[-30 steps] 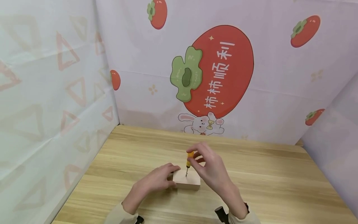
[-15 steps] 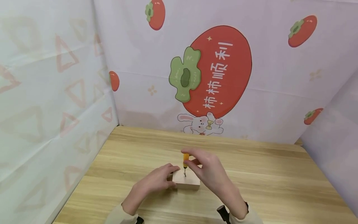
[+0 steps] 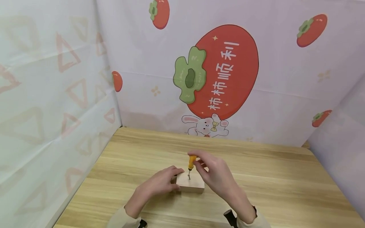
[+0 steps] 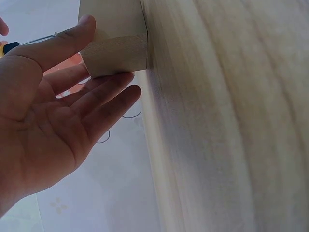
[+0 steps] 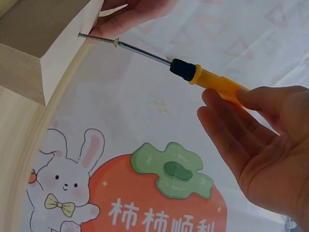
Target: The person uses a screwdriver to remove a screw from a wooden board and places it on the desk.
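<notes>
A pale wooden block (image 3: 196, 181) lies on the table, its left end pinched between the thumb and fingers of my left hand (image 3: 161, 183). In the right wrist view, a threaded screw (image 5: 99, 38) stands out of the block's face with its tip at the wood. The tip of a yellow-handled screwdriver (image 5: 217, 86) meets the screw's head. My right hand (image 3: 215, 171) holds that handle from above with thumb and fingers. Screwdriver and screw are not quite in line in the head view. The left wrist view shows the block's end (image 4: 118, 53) between thumb and fingers.
The wood-grain table (image 3: 271, 180) reaches out to both sides of the hands. Behind it hangs a printed cloth (image 3: 142, 104) with persimmons and a rabbit; another cloth (image 3: 42, 126) with triangles closes off the left side.
My right hand shifted slightly left, then back right, its fingers turning on the screwdriver handle. The screwdriver's tilt changed a little, now leaning right. The left hand and block stayed in place.
</notes>
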Demonstrator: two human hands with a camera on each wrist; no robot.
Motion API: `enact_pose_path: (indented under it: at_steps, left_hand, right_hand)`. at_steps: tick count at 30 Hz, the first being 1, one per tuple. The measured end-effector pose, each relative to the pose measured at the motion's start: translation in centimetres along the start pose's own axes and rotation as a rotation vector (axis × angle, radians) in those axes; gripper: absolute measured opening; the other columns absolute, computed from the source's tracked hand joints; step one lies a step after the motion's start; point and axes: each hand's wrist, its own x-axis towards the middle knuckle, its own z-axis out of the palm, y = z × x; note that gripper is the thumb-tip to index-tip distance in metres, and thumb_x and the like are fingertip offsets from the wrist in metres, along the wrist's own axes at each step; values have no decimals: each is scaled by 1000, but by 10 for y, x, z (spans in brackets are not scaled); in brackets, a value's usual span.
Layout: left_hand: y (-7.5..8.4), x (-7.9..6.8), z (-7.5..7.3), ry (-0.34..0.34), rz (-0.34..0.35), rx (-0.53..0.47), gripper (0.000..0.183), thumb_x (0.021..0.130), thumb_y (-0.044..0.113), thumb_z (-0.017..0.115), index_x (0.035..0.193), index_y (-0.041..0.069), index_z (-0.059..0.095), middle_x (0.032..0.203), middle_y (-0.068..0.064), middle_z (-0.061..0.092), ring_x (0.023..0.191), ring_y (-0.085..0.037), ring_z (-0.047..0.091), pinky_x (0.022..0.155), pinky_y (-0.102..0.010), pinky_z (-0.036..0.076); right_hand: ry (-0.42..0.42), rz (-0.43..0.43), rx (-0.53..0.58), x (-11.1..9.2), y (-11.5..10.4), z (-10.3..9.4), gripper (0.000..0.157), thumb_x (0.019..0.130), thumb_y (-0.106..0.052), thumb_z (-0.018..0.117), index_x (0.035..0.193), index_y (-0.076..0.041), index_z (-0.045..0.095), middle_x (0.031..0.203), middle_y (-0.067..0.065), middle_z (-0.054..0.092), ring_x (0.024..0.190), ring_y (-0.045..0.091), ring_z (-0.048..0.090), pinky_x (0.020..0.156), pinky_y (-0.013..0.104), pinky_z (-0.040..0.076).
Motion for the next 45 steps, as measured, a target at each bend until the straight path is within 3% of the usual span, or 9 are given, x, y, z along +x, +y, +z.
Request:
enact_pose_path:
  at_steps: [10,20,27,38,45]
  left_hand:
    - [0,0,2,5,4,0,57,84,25,79,136,14,59,121,-4,62,103,-16,60,91,-38,50]
    - [2,-1,2,-3,-1,18,60,85,28,78,139,14,56,125,-6,61,105,-18,60,92,-39,51]
    - [2,-2,2,1,-2,14,61,84,28,78,139,14,56,124,-5,61,102,-17,59,89,-38,50]
    - [0,-4,4,4,4,59,58,88,31,75,140,16,55,126,-2,62,103,-15,59,90,-37,51]
    - [5,-4,-1,4,35,116,58,87,31,77,138,13,57,125,-2,64,105,-14,61,92,-37,51]
  right_hand:
    - [39,-26,11,-11,7,-9,38,81,7,75,113,-11,67,98,-2,72,80,10,72,72,11,53]
    - [96,-14,-104,-29,26,-25,44,73,9,81,111,-9,67,99,-2,72,82,11,71,71,19,57]
    - [117,25,-173,-40,43,-37,41,71,8,83,105,-10,70,97,-2,73,81,11,71,69,17,56]
    - [94,39,-229,-62,64,-41,35,68,5,86,92,-11,67,88,-5,66,76,6,66,63,16,55]
    - [85,71,-325,-75,70,-39,40,63,8,88,81,-11,57,79,-6,58,67,8,64,58,19,55]
